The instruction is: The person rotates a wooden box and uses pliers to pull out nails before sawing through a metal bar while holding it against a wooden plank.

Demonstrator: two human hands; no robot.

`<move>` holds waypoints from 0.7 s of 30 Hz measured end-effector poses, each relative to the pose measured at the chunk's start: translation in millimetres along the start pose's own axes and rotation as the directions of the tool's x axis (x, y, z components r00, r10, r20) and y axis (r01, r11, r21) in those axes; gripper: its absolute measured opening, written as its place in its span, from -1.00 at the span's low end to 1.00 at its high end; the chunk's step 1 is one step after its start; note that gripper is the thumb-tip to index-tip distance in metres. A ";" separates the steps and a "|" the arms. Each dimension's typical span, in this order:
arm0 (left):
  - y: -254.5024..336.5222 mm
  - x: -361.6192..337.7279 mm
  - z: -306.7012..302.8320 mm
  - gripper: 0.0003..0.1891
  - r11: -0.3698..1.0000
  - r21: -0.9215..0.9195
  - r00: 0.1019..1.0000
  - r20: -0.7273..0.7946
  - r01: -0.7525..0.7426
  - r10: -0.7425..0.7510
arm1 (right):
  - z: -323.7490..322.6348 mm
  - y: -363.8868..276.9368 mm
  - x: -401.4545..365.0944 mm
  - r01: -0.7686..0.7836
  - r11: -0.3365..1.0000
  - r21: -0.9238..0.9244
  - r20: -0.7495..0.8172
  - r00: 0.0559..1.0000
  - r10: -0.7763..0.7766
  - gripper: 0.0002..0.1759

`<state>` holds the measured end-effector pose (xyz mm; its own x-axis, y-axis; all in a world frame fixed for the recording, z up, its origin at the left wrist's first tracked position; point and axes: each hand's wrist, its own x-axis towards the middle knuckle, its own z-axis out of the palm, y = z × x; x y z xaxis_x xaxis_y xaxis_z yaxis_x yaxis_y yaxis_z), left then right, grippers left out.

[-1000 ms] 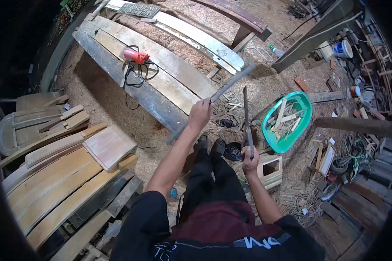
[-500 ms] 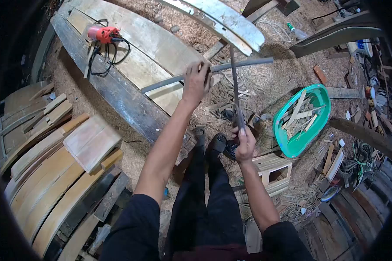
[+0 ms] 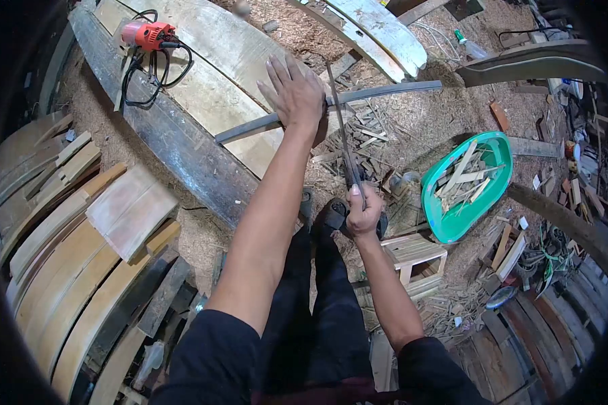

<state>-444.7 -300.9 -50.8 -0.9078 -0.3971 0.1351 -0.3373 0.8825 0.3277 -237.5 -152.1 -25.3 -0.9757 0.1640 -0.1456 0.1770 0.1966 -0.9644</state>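
Observation:
A long, narrow grey strip [image 3: 392, 89] lies across the big pale planks [image 3: 213, 67], its far end sticking out past their edge. My left hand [image 3: 295, 94] rests palm down over the strip's middle, with fingers spread and pointing away from me. In my right hand [image 3: 365, 212] is what looks like a handsaw [image 3: 343, 131], its thin dark blade seen nearly edge-on. My fist hides the handle. The blade crosses the strip just right of my left hand, its tip pointing away from me.
A red power tool [image 3: 148, 35] with a coiled black cord sits on the planks at upper left. Right of me stands a green tub [image 3: 429, 202] of wood scraps. A small slatted wooden piece [image 3: 412, 253] is near my feet. Curved boards [image 3: 67, 290] are stacked at left.
My left hand has gone from curled fingers around the strip to spread flat over it. My right hand and the saw have shifted left, bringing the blade closer to my left hand.

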 end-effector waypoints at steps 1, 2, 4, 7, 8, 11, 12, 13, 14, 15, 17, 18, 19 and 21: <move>-1.0 -0.5 -0.6 -0.36 1.000 0.006 1.000 0.002 0.002 -0.002 | -0.4 -0.2 -0.1 0.001 1.000 -0.015 0.012 1.000 -0.001 -0.64; -0.7 0.1 -0.9 -0.35 1.000 0.011 1.000 0.002 0.002 -0.002 | 0.5 -0.6 1.4 0.011 1.000 -0.011 0.009 1.000 -0.011 -0.64; 0.5 0.5 0.6 -0.35 1.000 0.029 1.000 0.004 -0.001 0.001 | 2.0 -8.4 3.2 0.024 1.000 -0.006 -0.004 1.000 -0.024 -0.65; 0.1 1.3 0.8 -0.35 0.998 0.060 1.000 0.005 0.001 -0.001 | 5.1 -23.7 11.6 -0.060 0.998 -0.019 -0.003 0.998 0.059 -0.65; -0.4 1.2 0.3 -0.35 0.998 0.062 1.000 0.011 0.003 -0.003 | 6.4 -24.4 12.4 -0.061 0.997 -0.044 -0.001 0.998 0.061 -0.64; -0.3 0.1 0.7 -0.34 0.999 0.046 1.000 0.010 0.000 0.000 | 3.7 -25.5 11.3 -0.001 0.985 -0.170 0.011 1.000 0.003 -0.61; -0.1 1.4 0.6 -0.33 0.999 0.038 1.000 0.002 -0.002 0.002 | 2.7 -26.1 8.0 -0.015 0.986 -0.164 -0.001 1.000 0.015 -0.61; 0.3 3.0 0.8 -0.33 0.999 0.046 1.000 0.004 0.000 0.000 | 3.2 -27.4 4.4 -0.028 0.987 -0.157 -0.013 1.000 0.027 -0.61; 0.5 3.8 1.3 -0.33 0.999 0.054 1.000 0.007 0.003 -0.003 | 4.4 -28.0 3.2 -0.042 0.988 -0.150 -0.024 0.999 0.039 -0.61; 1.1 2.8 0.0 -0.33 0.998 0.063 1.000 0.015 0.005 -0.006 | 6.5 -33.6 4.3 -0.089 0.990 -0.110 -0.038 0.996 0.086 -0.61; 1.4 2.8 -1.1 -0.34 0.997 0.071 1.000 0.031 0.003 -0.006 | 10.2 -34.5 4.6 -0.055 0.990 -0.130 -0.041 0.998 0.050 -0.61; 0.7 2.2 -1.3 -0.34 0.997 0.076 0.999 0.039 0.006 -0.009 | 10.6 -34.6 4.3 -0.038 0.989 -0.140 -0.039 0.999 0.033 -0.61; 0.5 1.5 -1.8 -0.34 0.997 0.073 0.999 0.040 0.010 -0.013 | 8.7 -33.6 2.6 -0.047 0.990 -0.130 -0.030 0.999 0.044 -0.61; 2.1 3.0 -2.9 -0.34 0.998 0.066 0.999 0.039 0.010 -0.013 | 5.4 -32.4 -0.2 -0.064 0.992 -0.105 -0.017 0.998 0.062 -0.62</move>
<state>-447.4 -300.9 -46.9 -0.9122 -0.3986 0.0947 -0.3625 0.8930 0.2669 -243.8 -163.7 4.8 -0.9604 0.1922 -0.2019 0.2516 0.2864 -0.9245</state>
